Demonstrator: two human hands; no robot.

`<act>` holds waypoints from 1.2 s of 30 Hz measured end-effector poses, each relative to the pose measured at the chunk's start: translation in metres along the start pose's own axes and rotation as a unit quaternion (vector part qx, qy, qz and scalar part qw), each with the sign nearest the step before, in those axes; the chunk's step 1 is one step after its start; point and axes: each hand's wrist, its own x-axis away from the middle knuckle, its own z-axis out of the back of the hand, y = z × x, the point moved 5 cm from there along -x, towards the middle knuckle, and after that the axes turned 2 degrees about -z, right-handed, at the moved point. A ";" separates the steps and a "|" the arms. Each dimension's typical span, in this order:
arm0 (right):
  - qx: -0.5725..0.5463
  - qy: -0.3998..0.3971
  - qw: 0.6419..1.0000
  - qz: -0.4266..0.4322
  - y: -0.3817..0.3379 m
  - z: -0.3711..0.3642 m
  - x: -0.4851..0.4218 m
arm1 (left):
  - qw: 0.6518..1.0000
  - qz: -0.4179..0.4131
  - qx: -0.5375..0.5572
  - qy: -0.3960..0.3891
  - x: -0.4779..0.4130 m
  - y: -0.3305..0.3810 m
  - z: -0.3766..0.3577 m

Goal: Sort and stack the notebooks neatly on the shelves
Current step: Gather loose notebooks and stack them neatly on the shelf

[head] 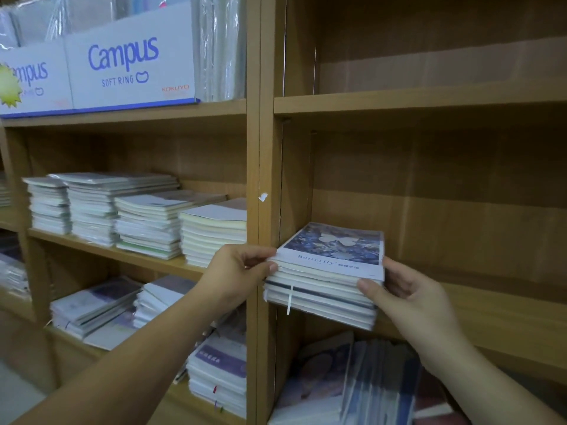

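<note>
Stack of notebooks, butterfly cover on top, sitting at the left end of the middle shelf in the right bay, tight beside the wooden upright and seemingly jutting over the shelf's near edge. Left hand pinching the top few copies at the near left corner, thumb below and fingers curled above. Right hand clamped on the near right corner, thumb pressed against the page edges, fingers wrapped round the right side. Judged as the squaring-up step. Best done by pressing inward from both sides together to bring the slipped layers into line, then tapping the near edges flush with flat thumbs. Slide the whole pile farther in only once aligned, keeping it parallel to the upright. Mind the glossy wrappers: likely slippery, so push low on the pile, not just on the top copy. Tuck in the loose white strip hanging from the near face before letting go
</note>
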 end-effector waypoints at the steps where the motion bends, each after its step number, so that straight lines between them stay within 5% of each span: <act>1: -0.011 0.013 1.000 0.001 0.003 0.003 0.002 | 1.000 0.003 0.007 0.004 0.000 0.000 0.001; 6: 0.023 0.053 0.998 0.014 0.011 0.000 0.004 | 1.000 0.001 -0.005 0.019 -0.001 0.005 0.001; 14: 0.047 -0.026 0.998 -0.022 0.007 0.005 0.006 | 0.937 -0.109 -0.331 -0.016 0.011 0.043 -0.014; 18: 0.040 0.004 0.997 -0.071 0.009 0.022 0.010 | 0.934 -0.223 -0.279 0.001 0.035 0.088 -0.051; 26: 0.238 -0.007 0.969 -0.066 -0.008 0.105 0.027 | 0.958 -0.251 -0.095 -0.095 0.068 0.138 -0.169; 31: 0.405 0.058 0.911 -0.053 -0.013 0.232 0.052 | 0.951 -0.206 -0.016 -0.230 0.091 0.184 -0.297; 36: 0.535 0.182 0.825 -0.023 -0.025 0.374 0.096 | 0.902 -0.299 -0.030 -0.310 0.132 0.232 -0.396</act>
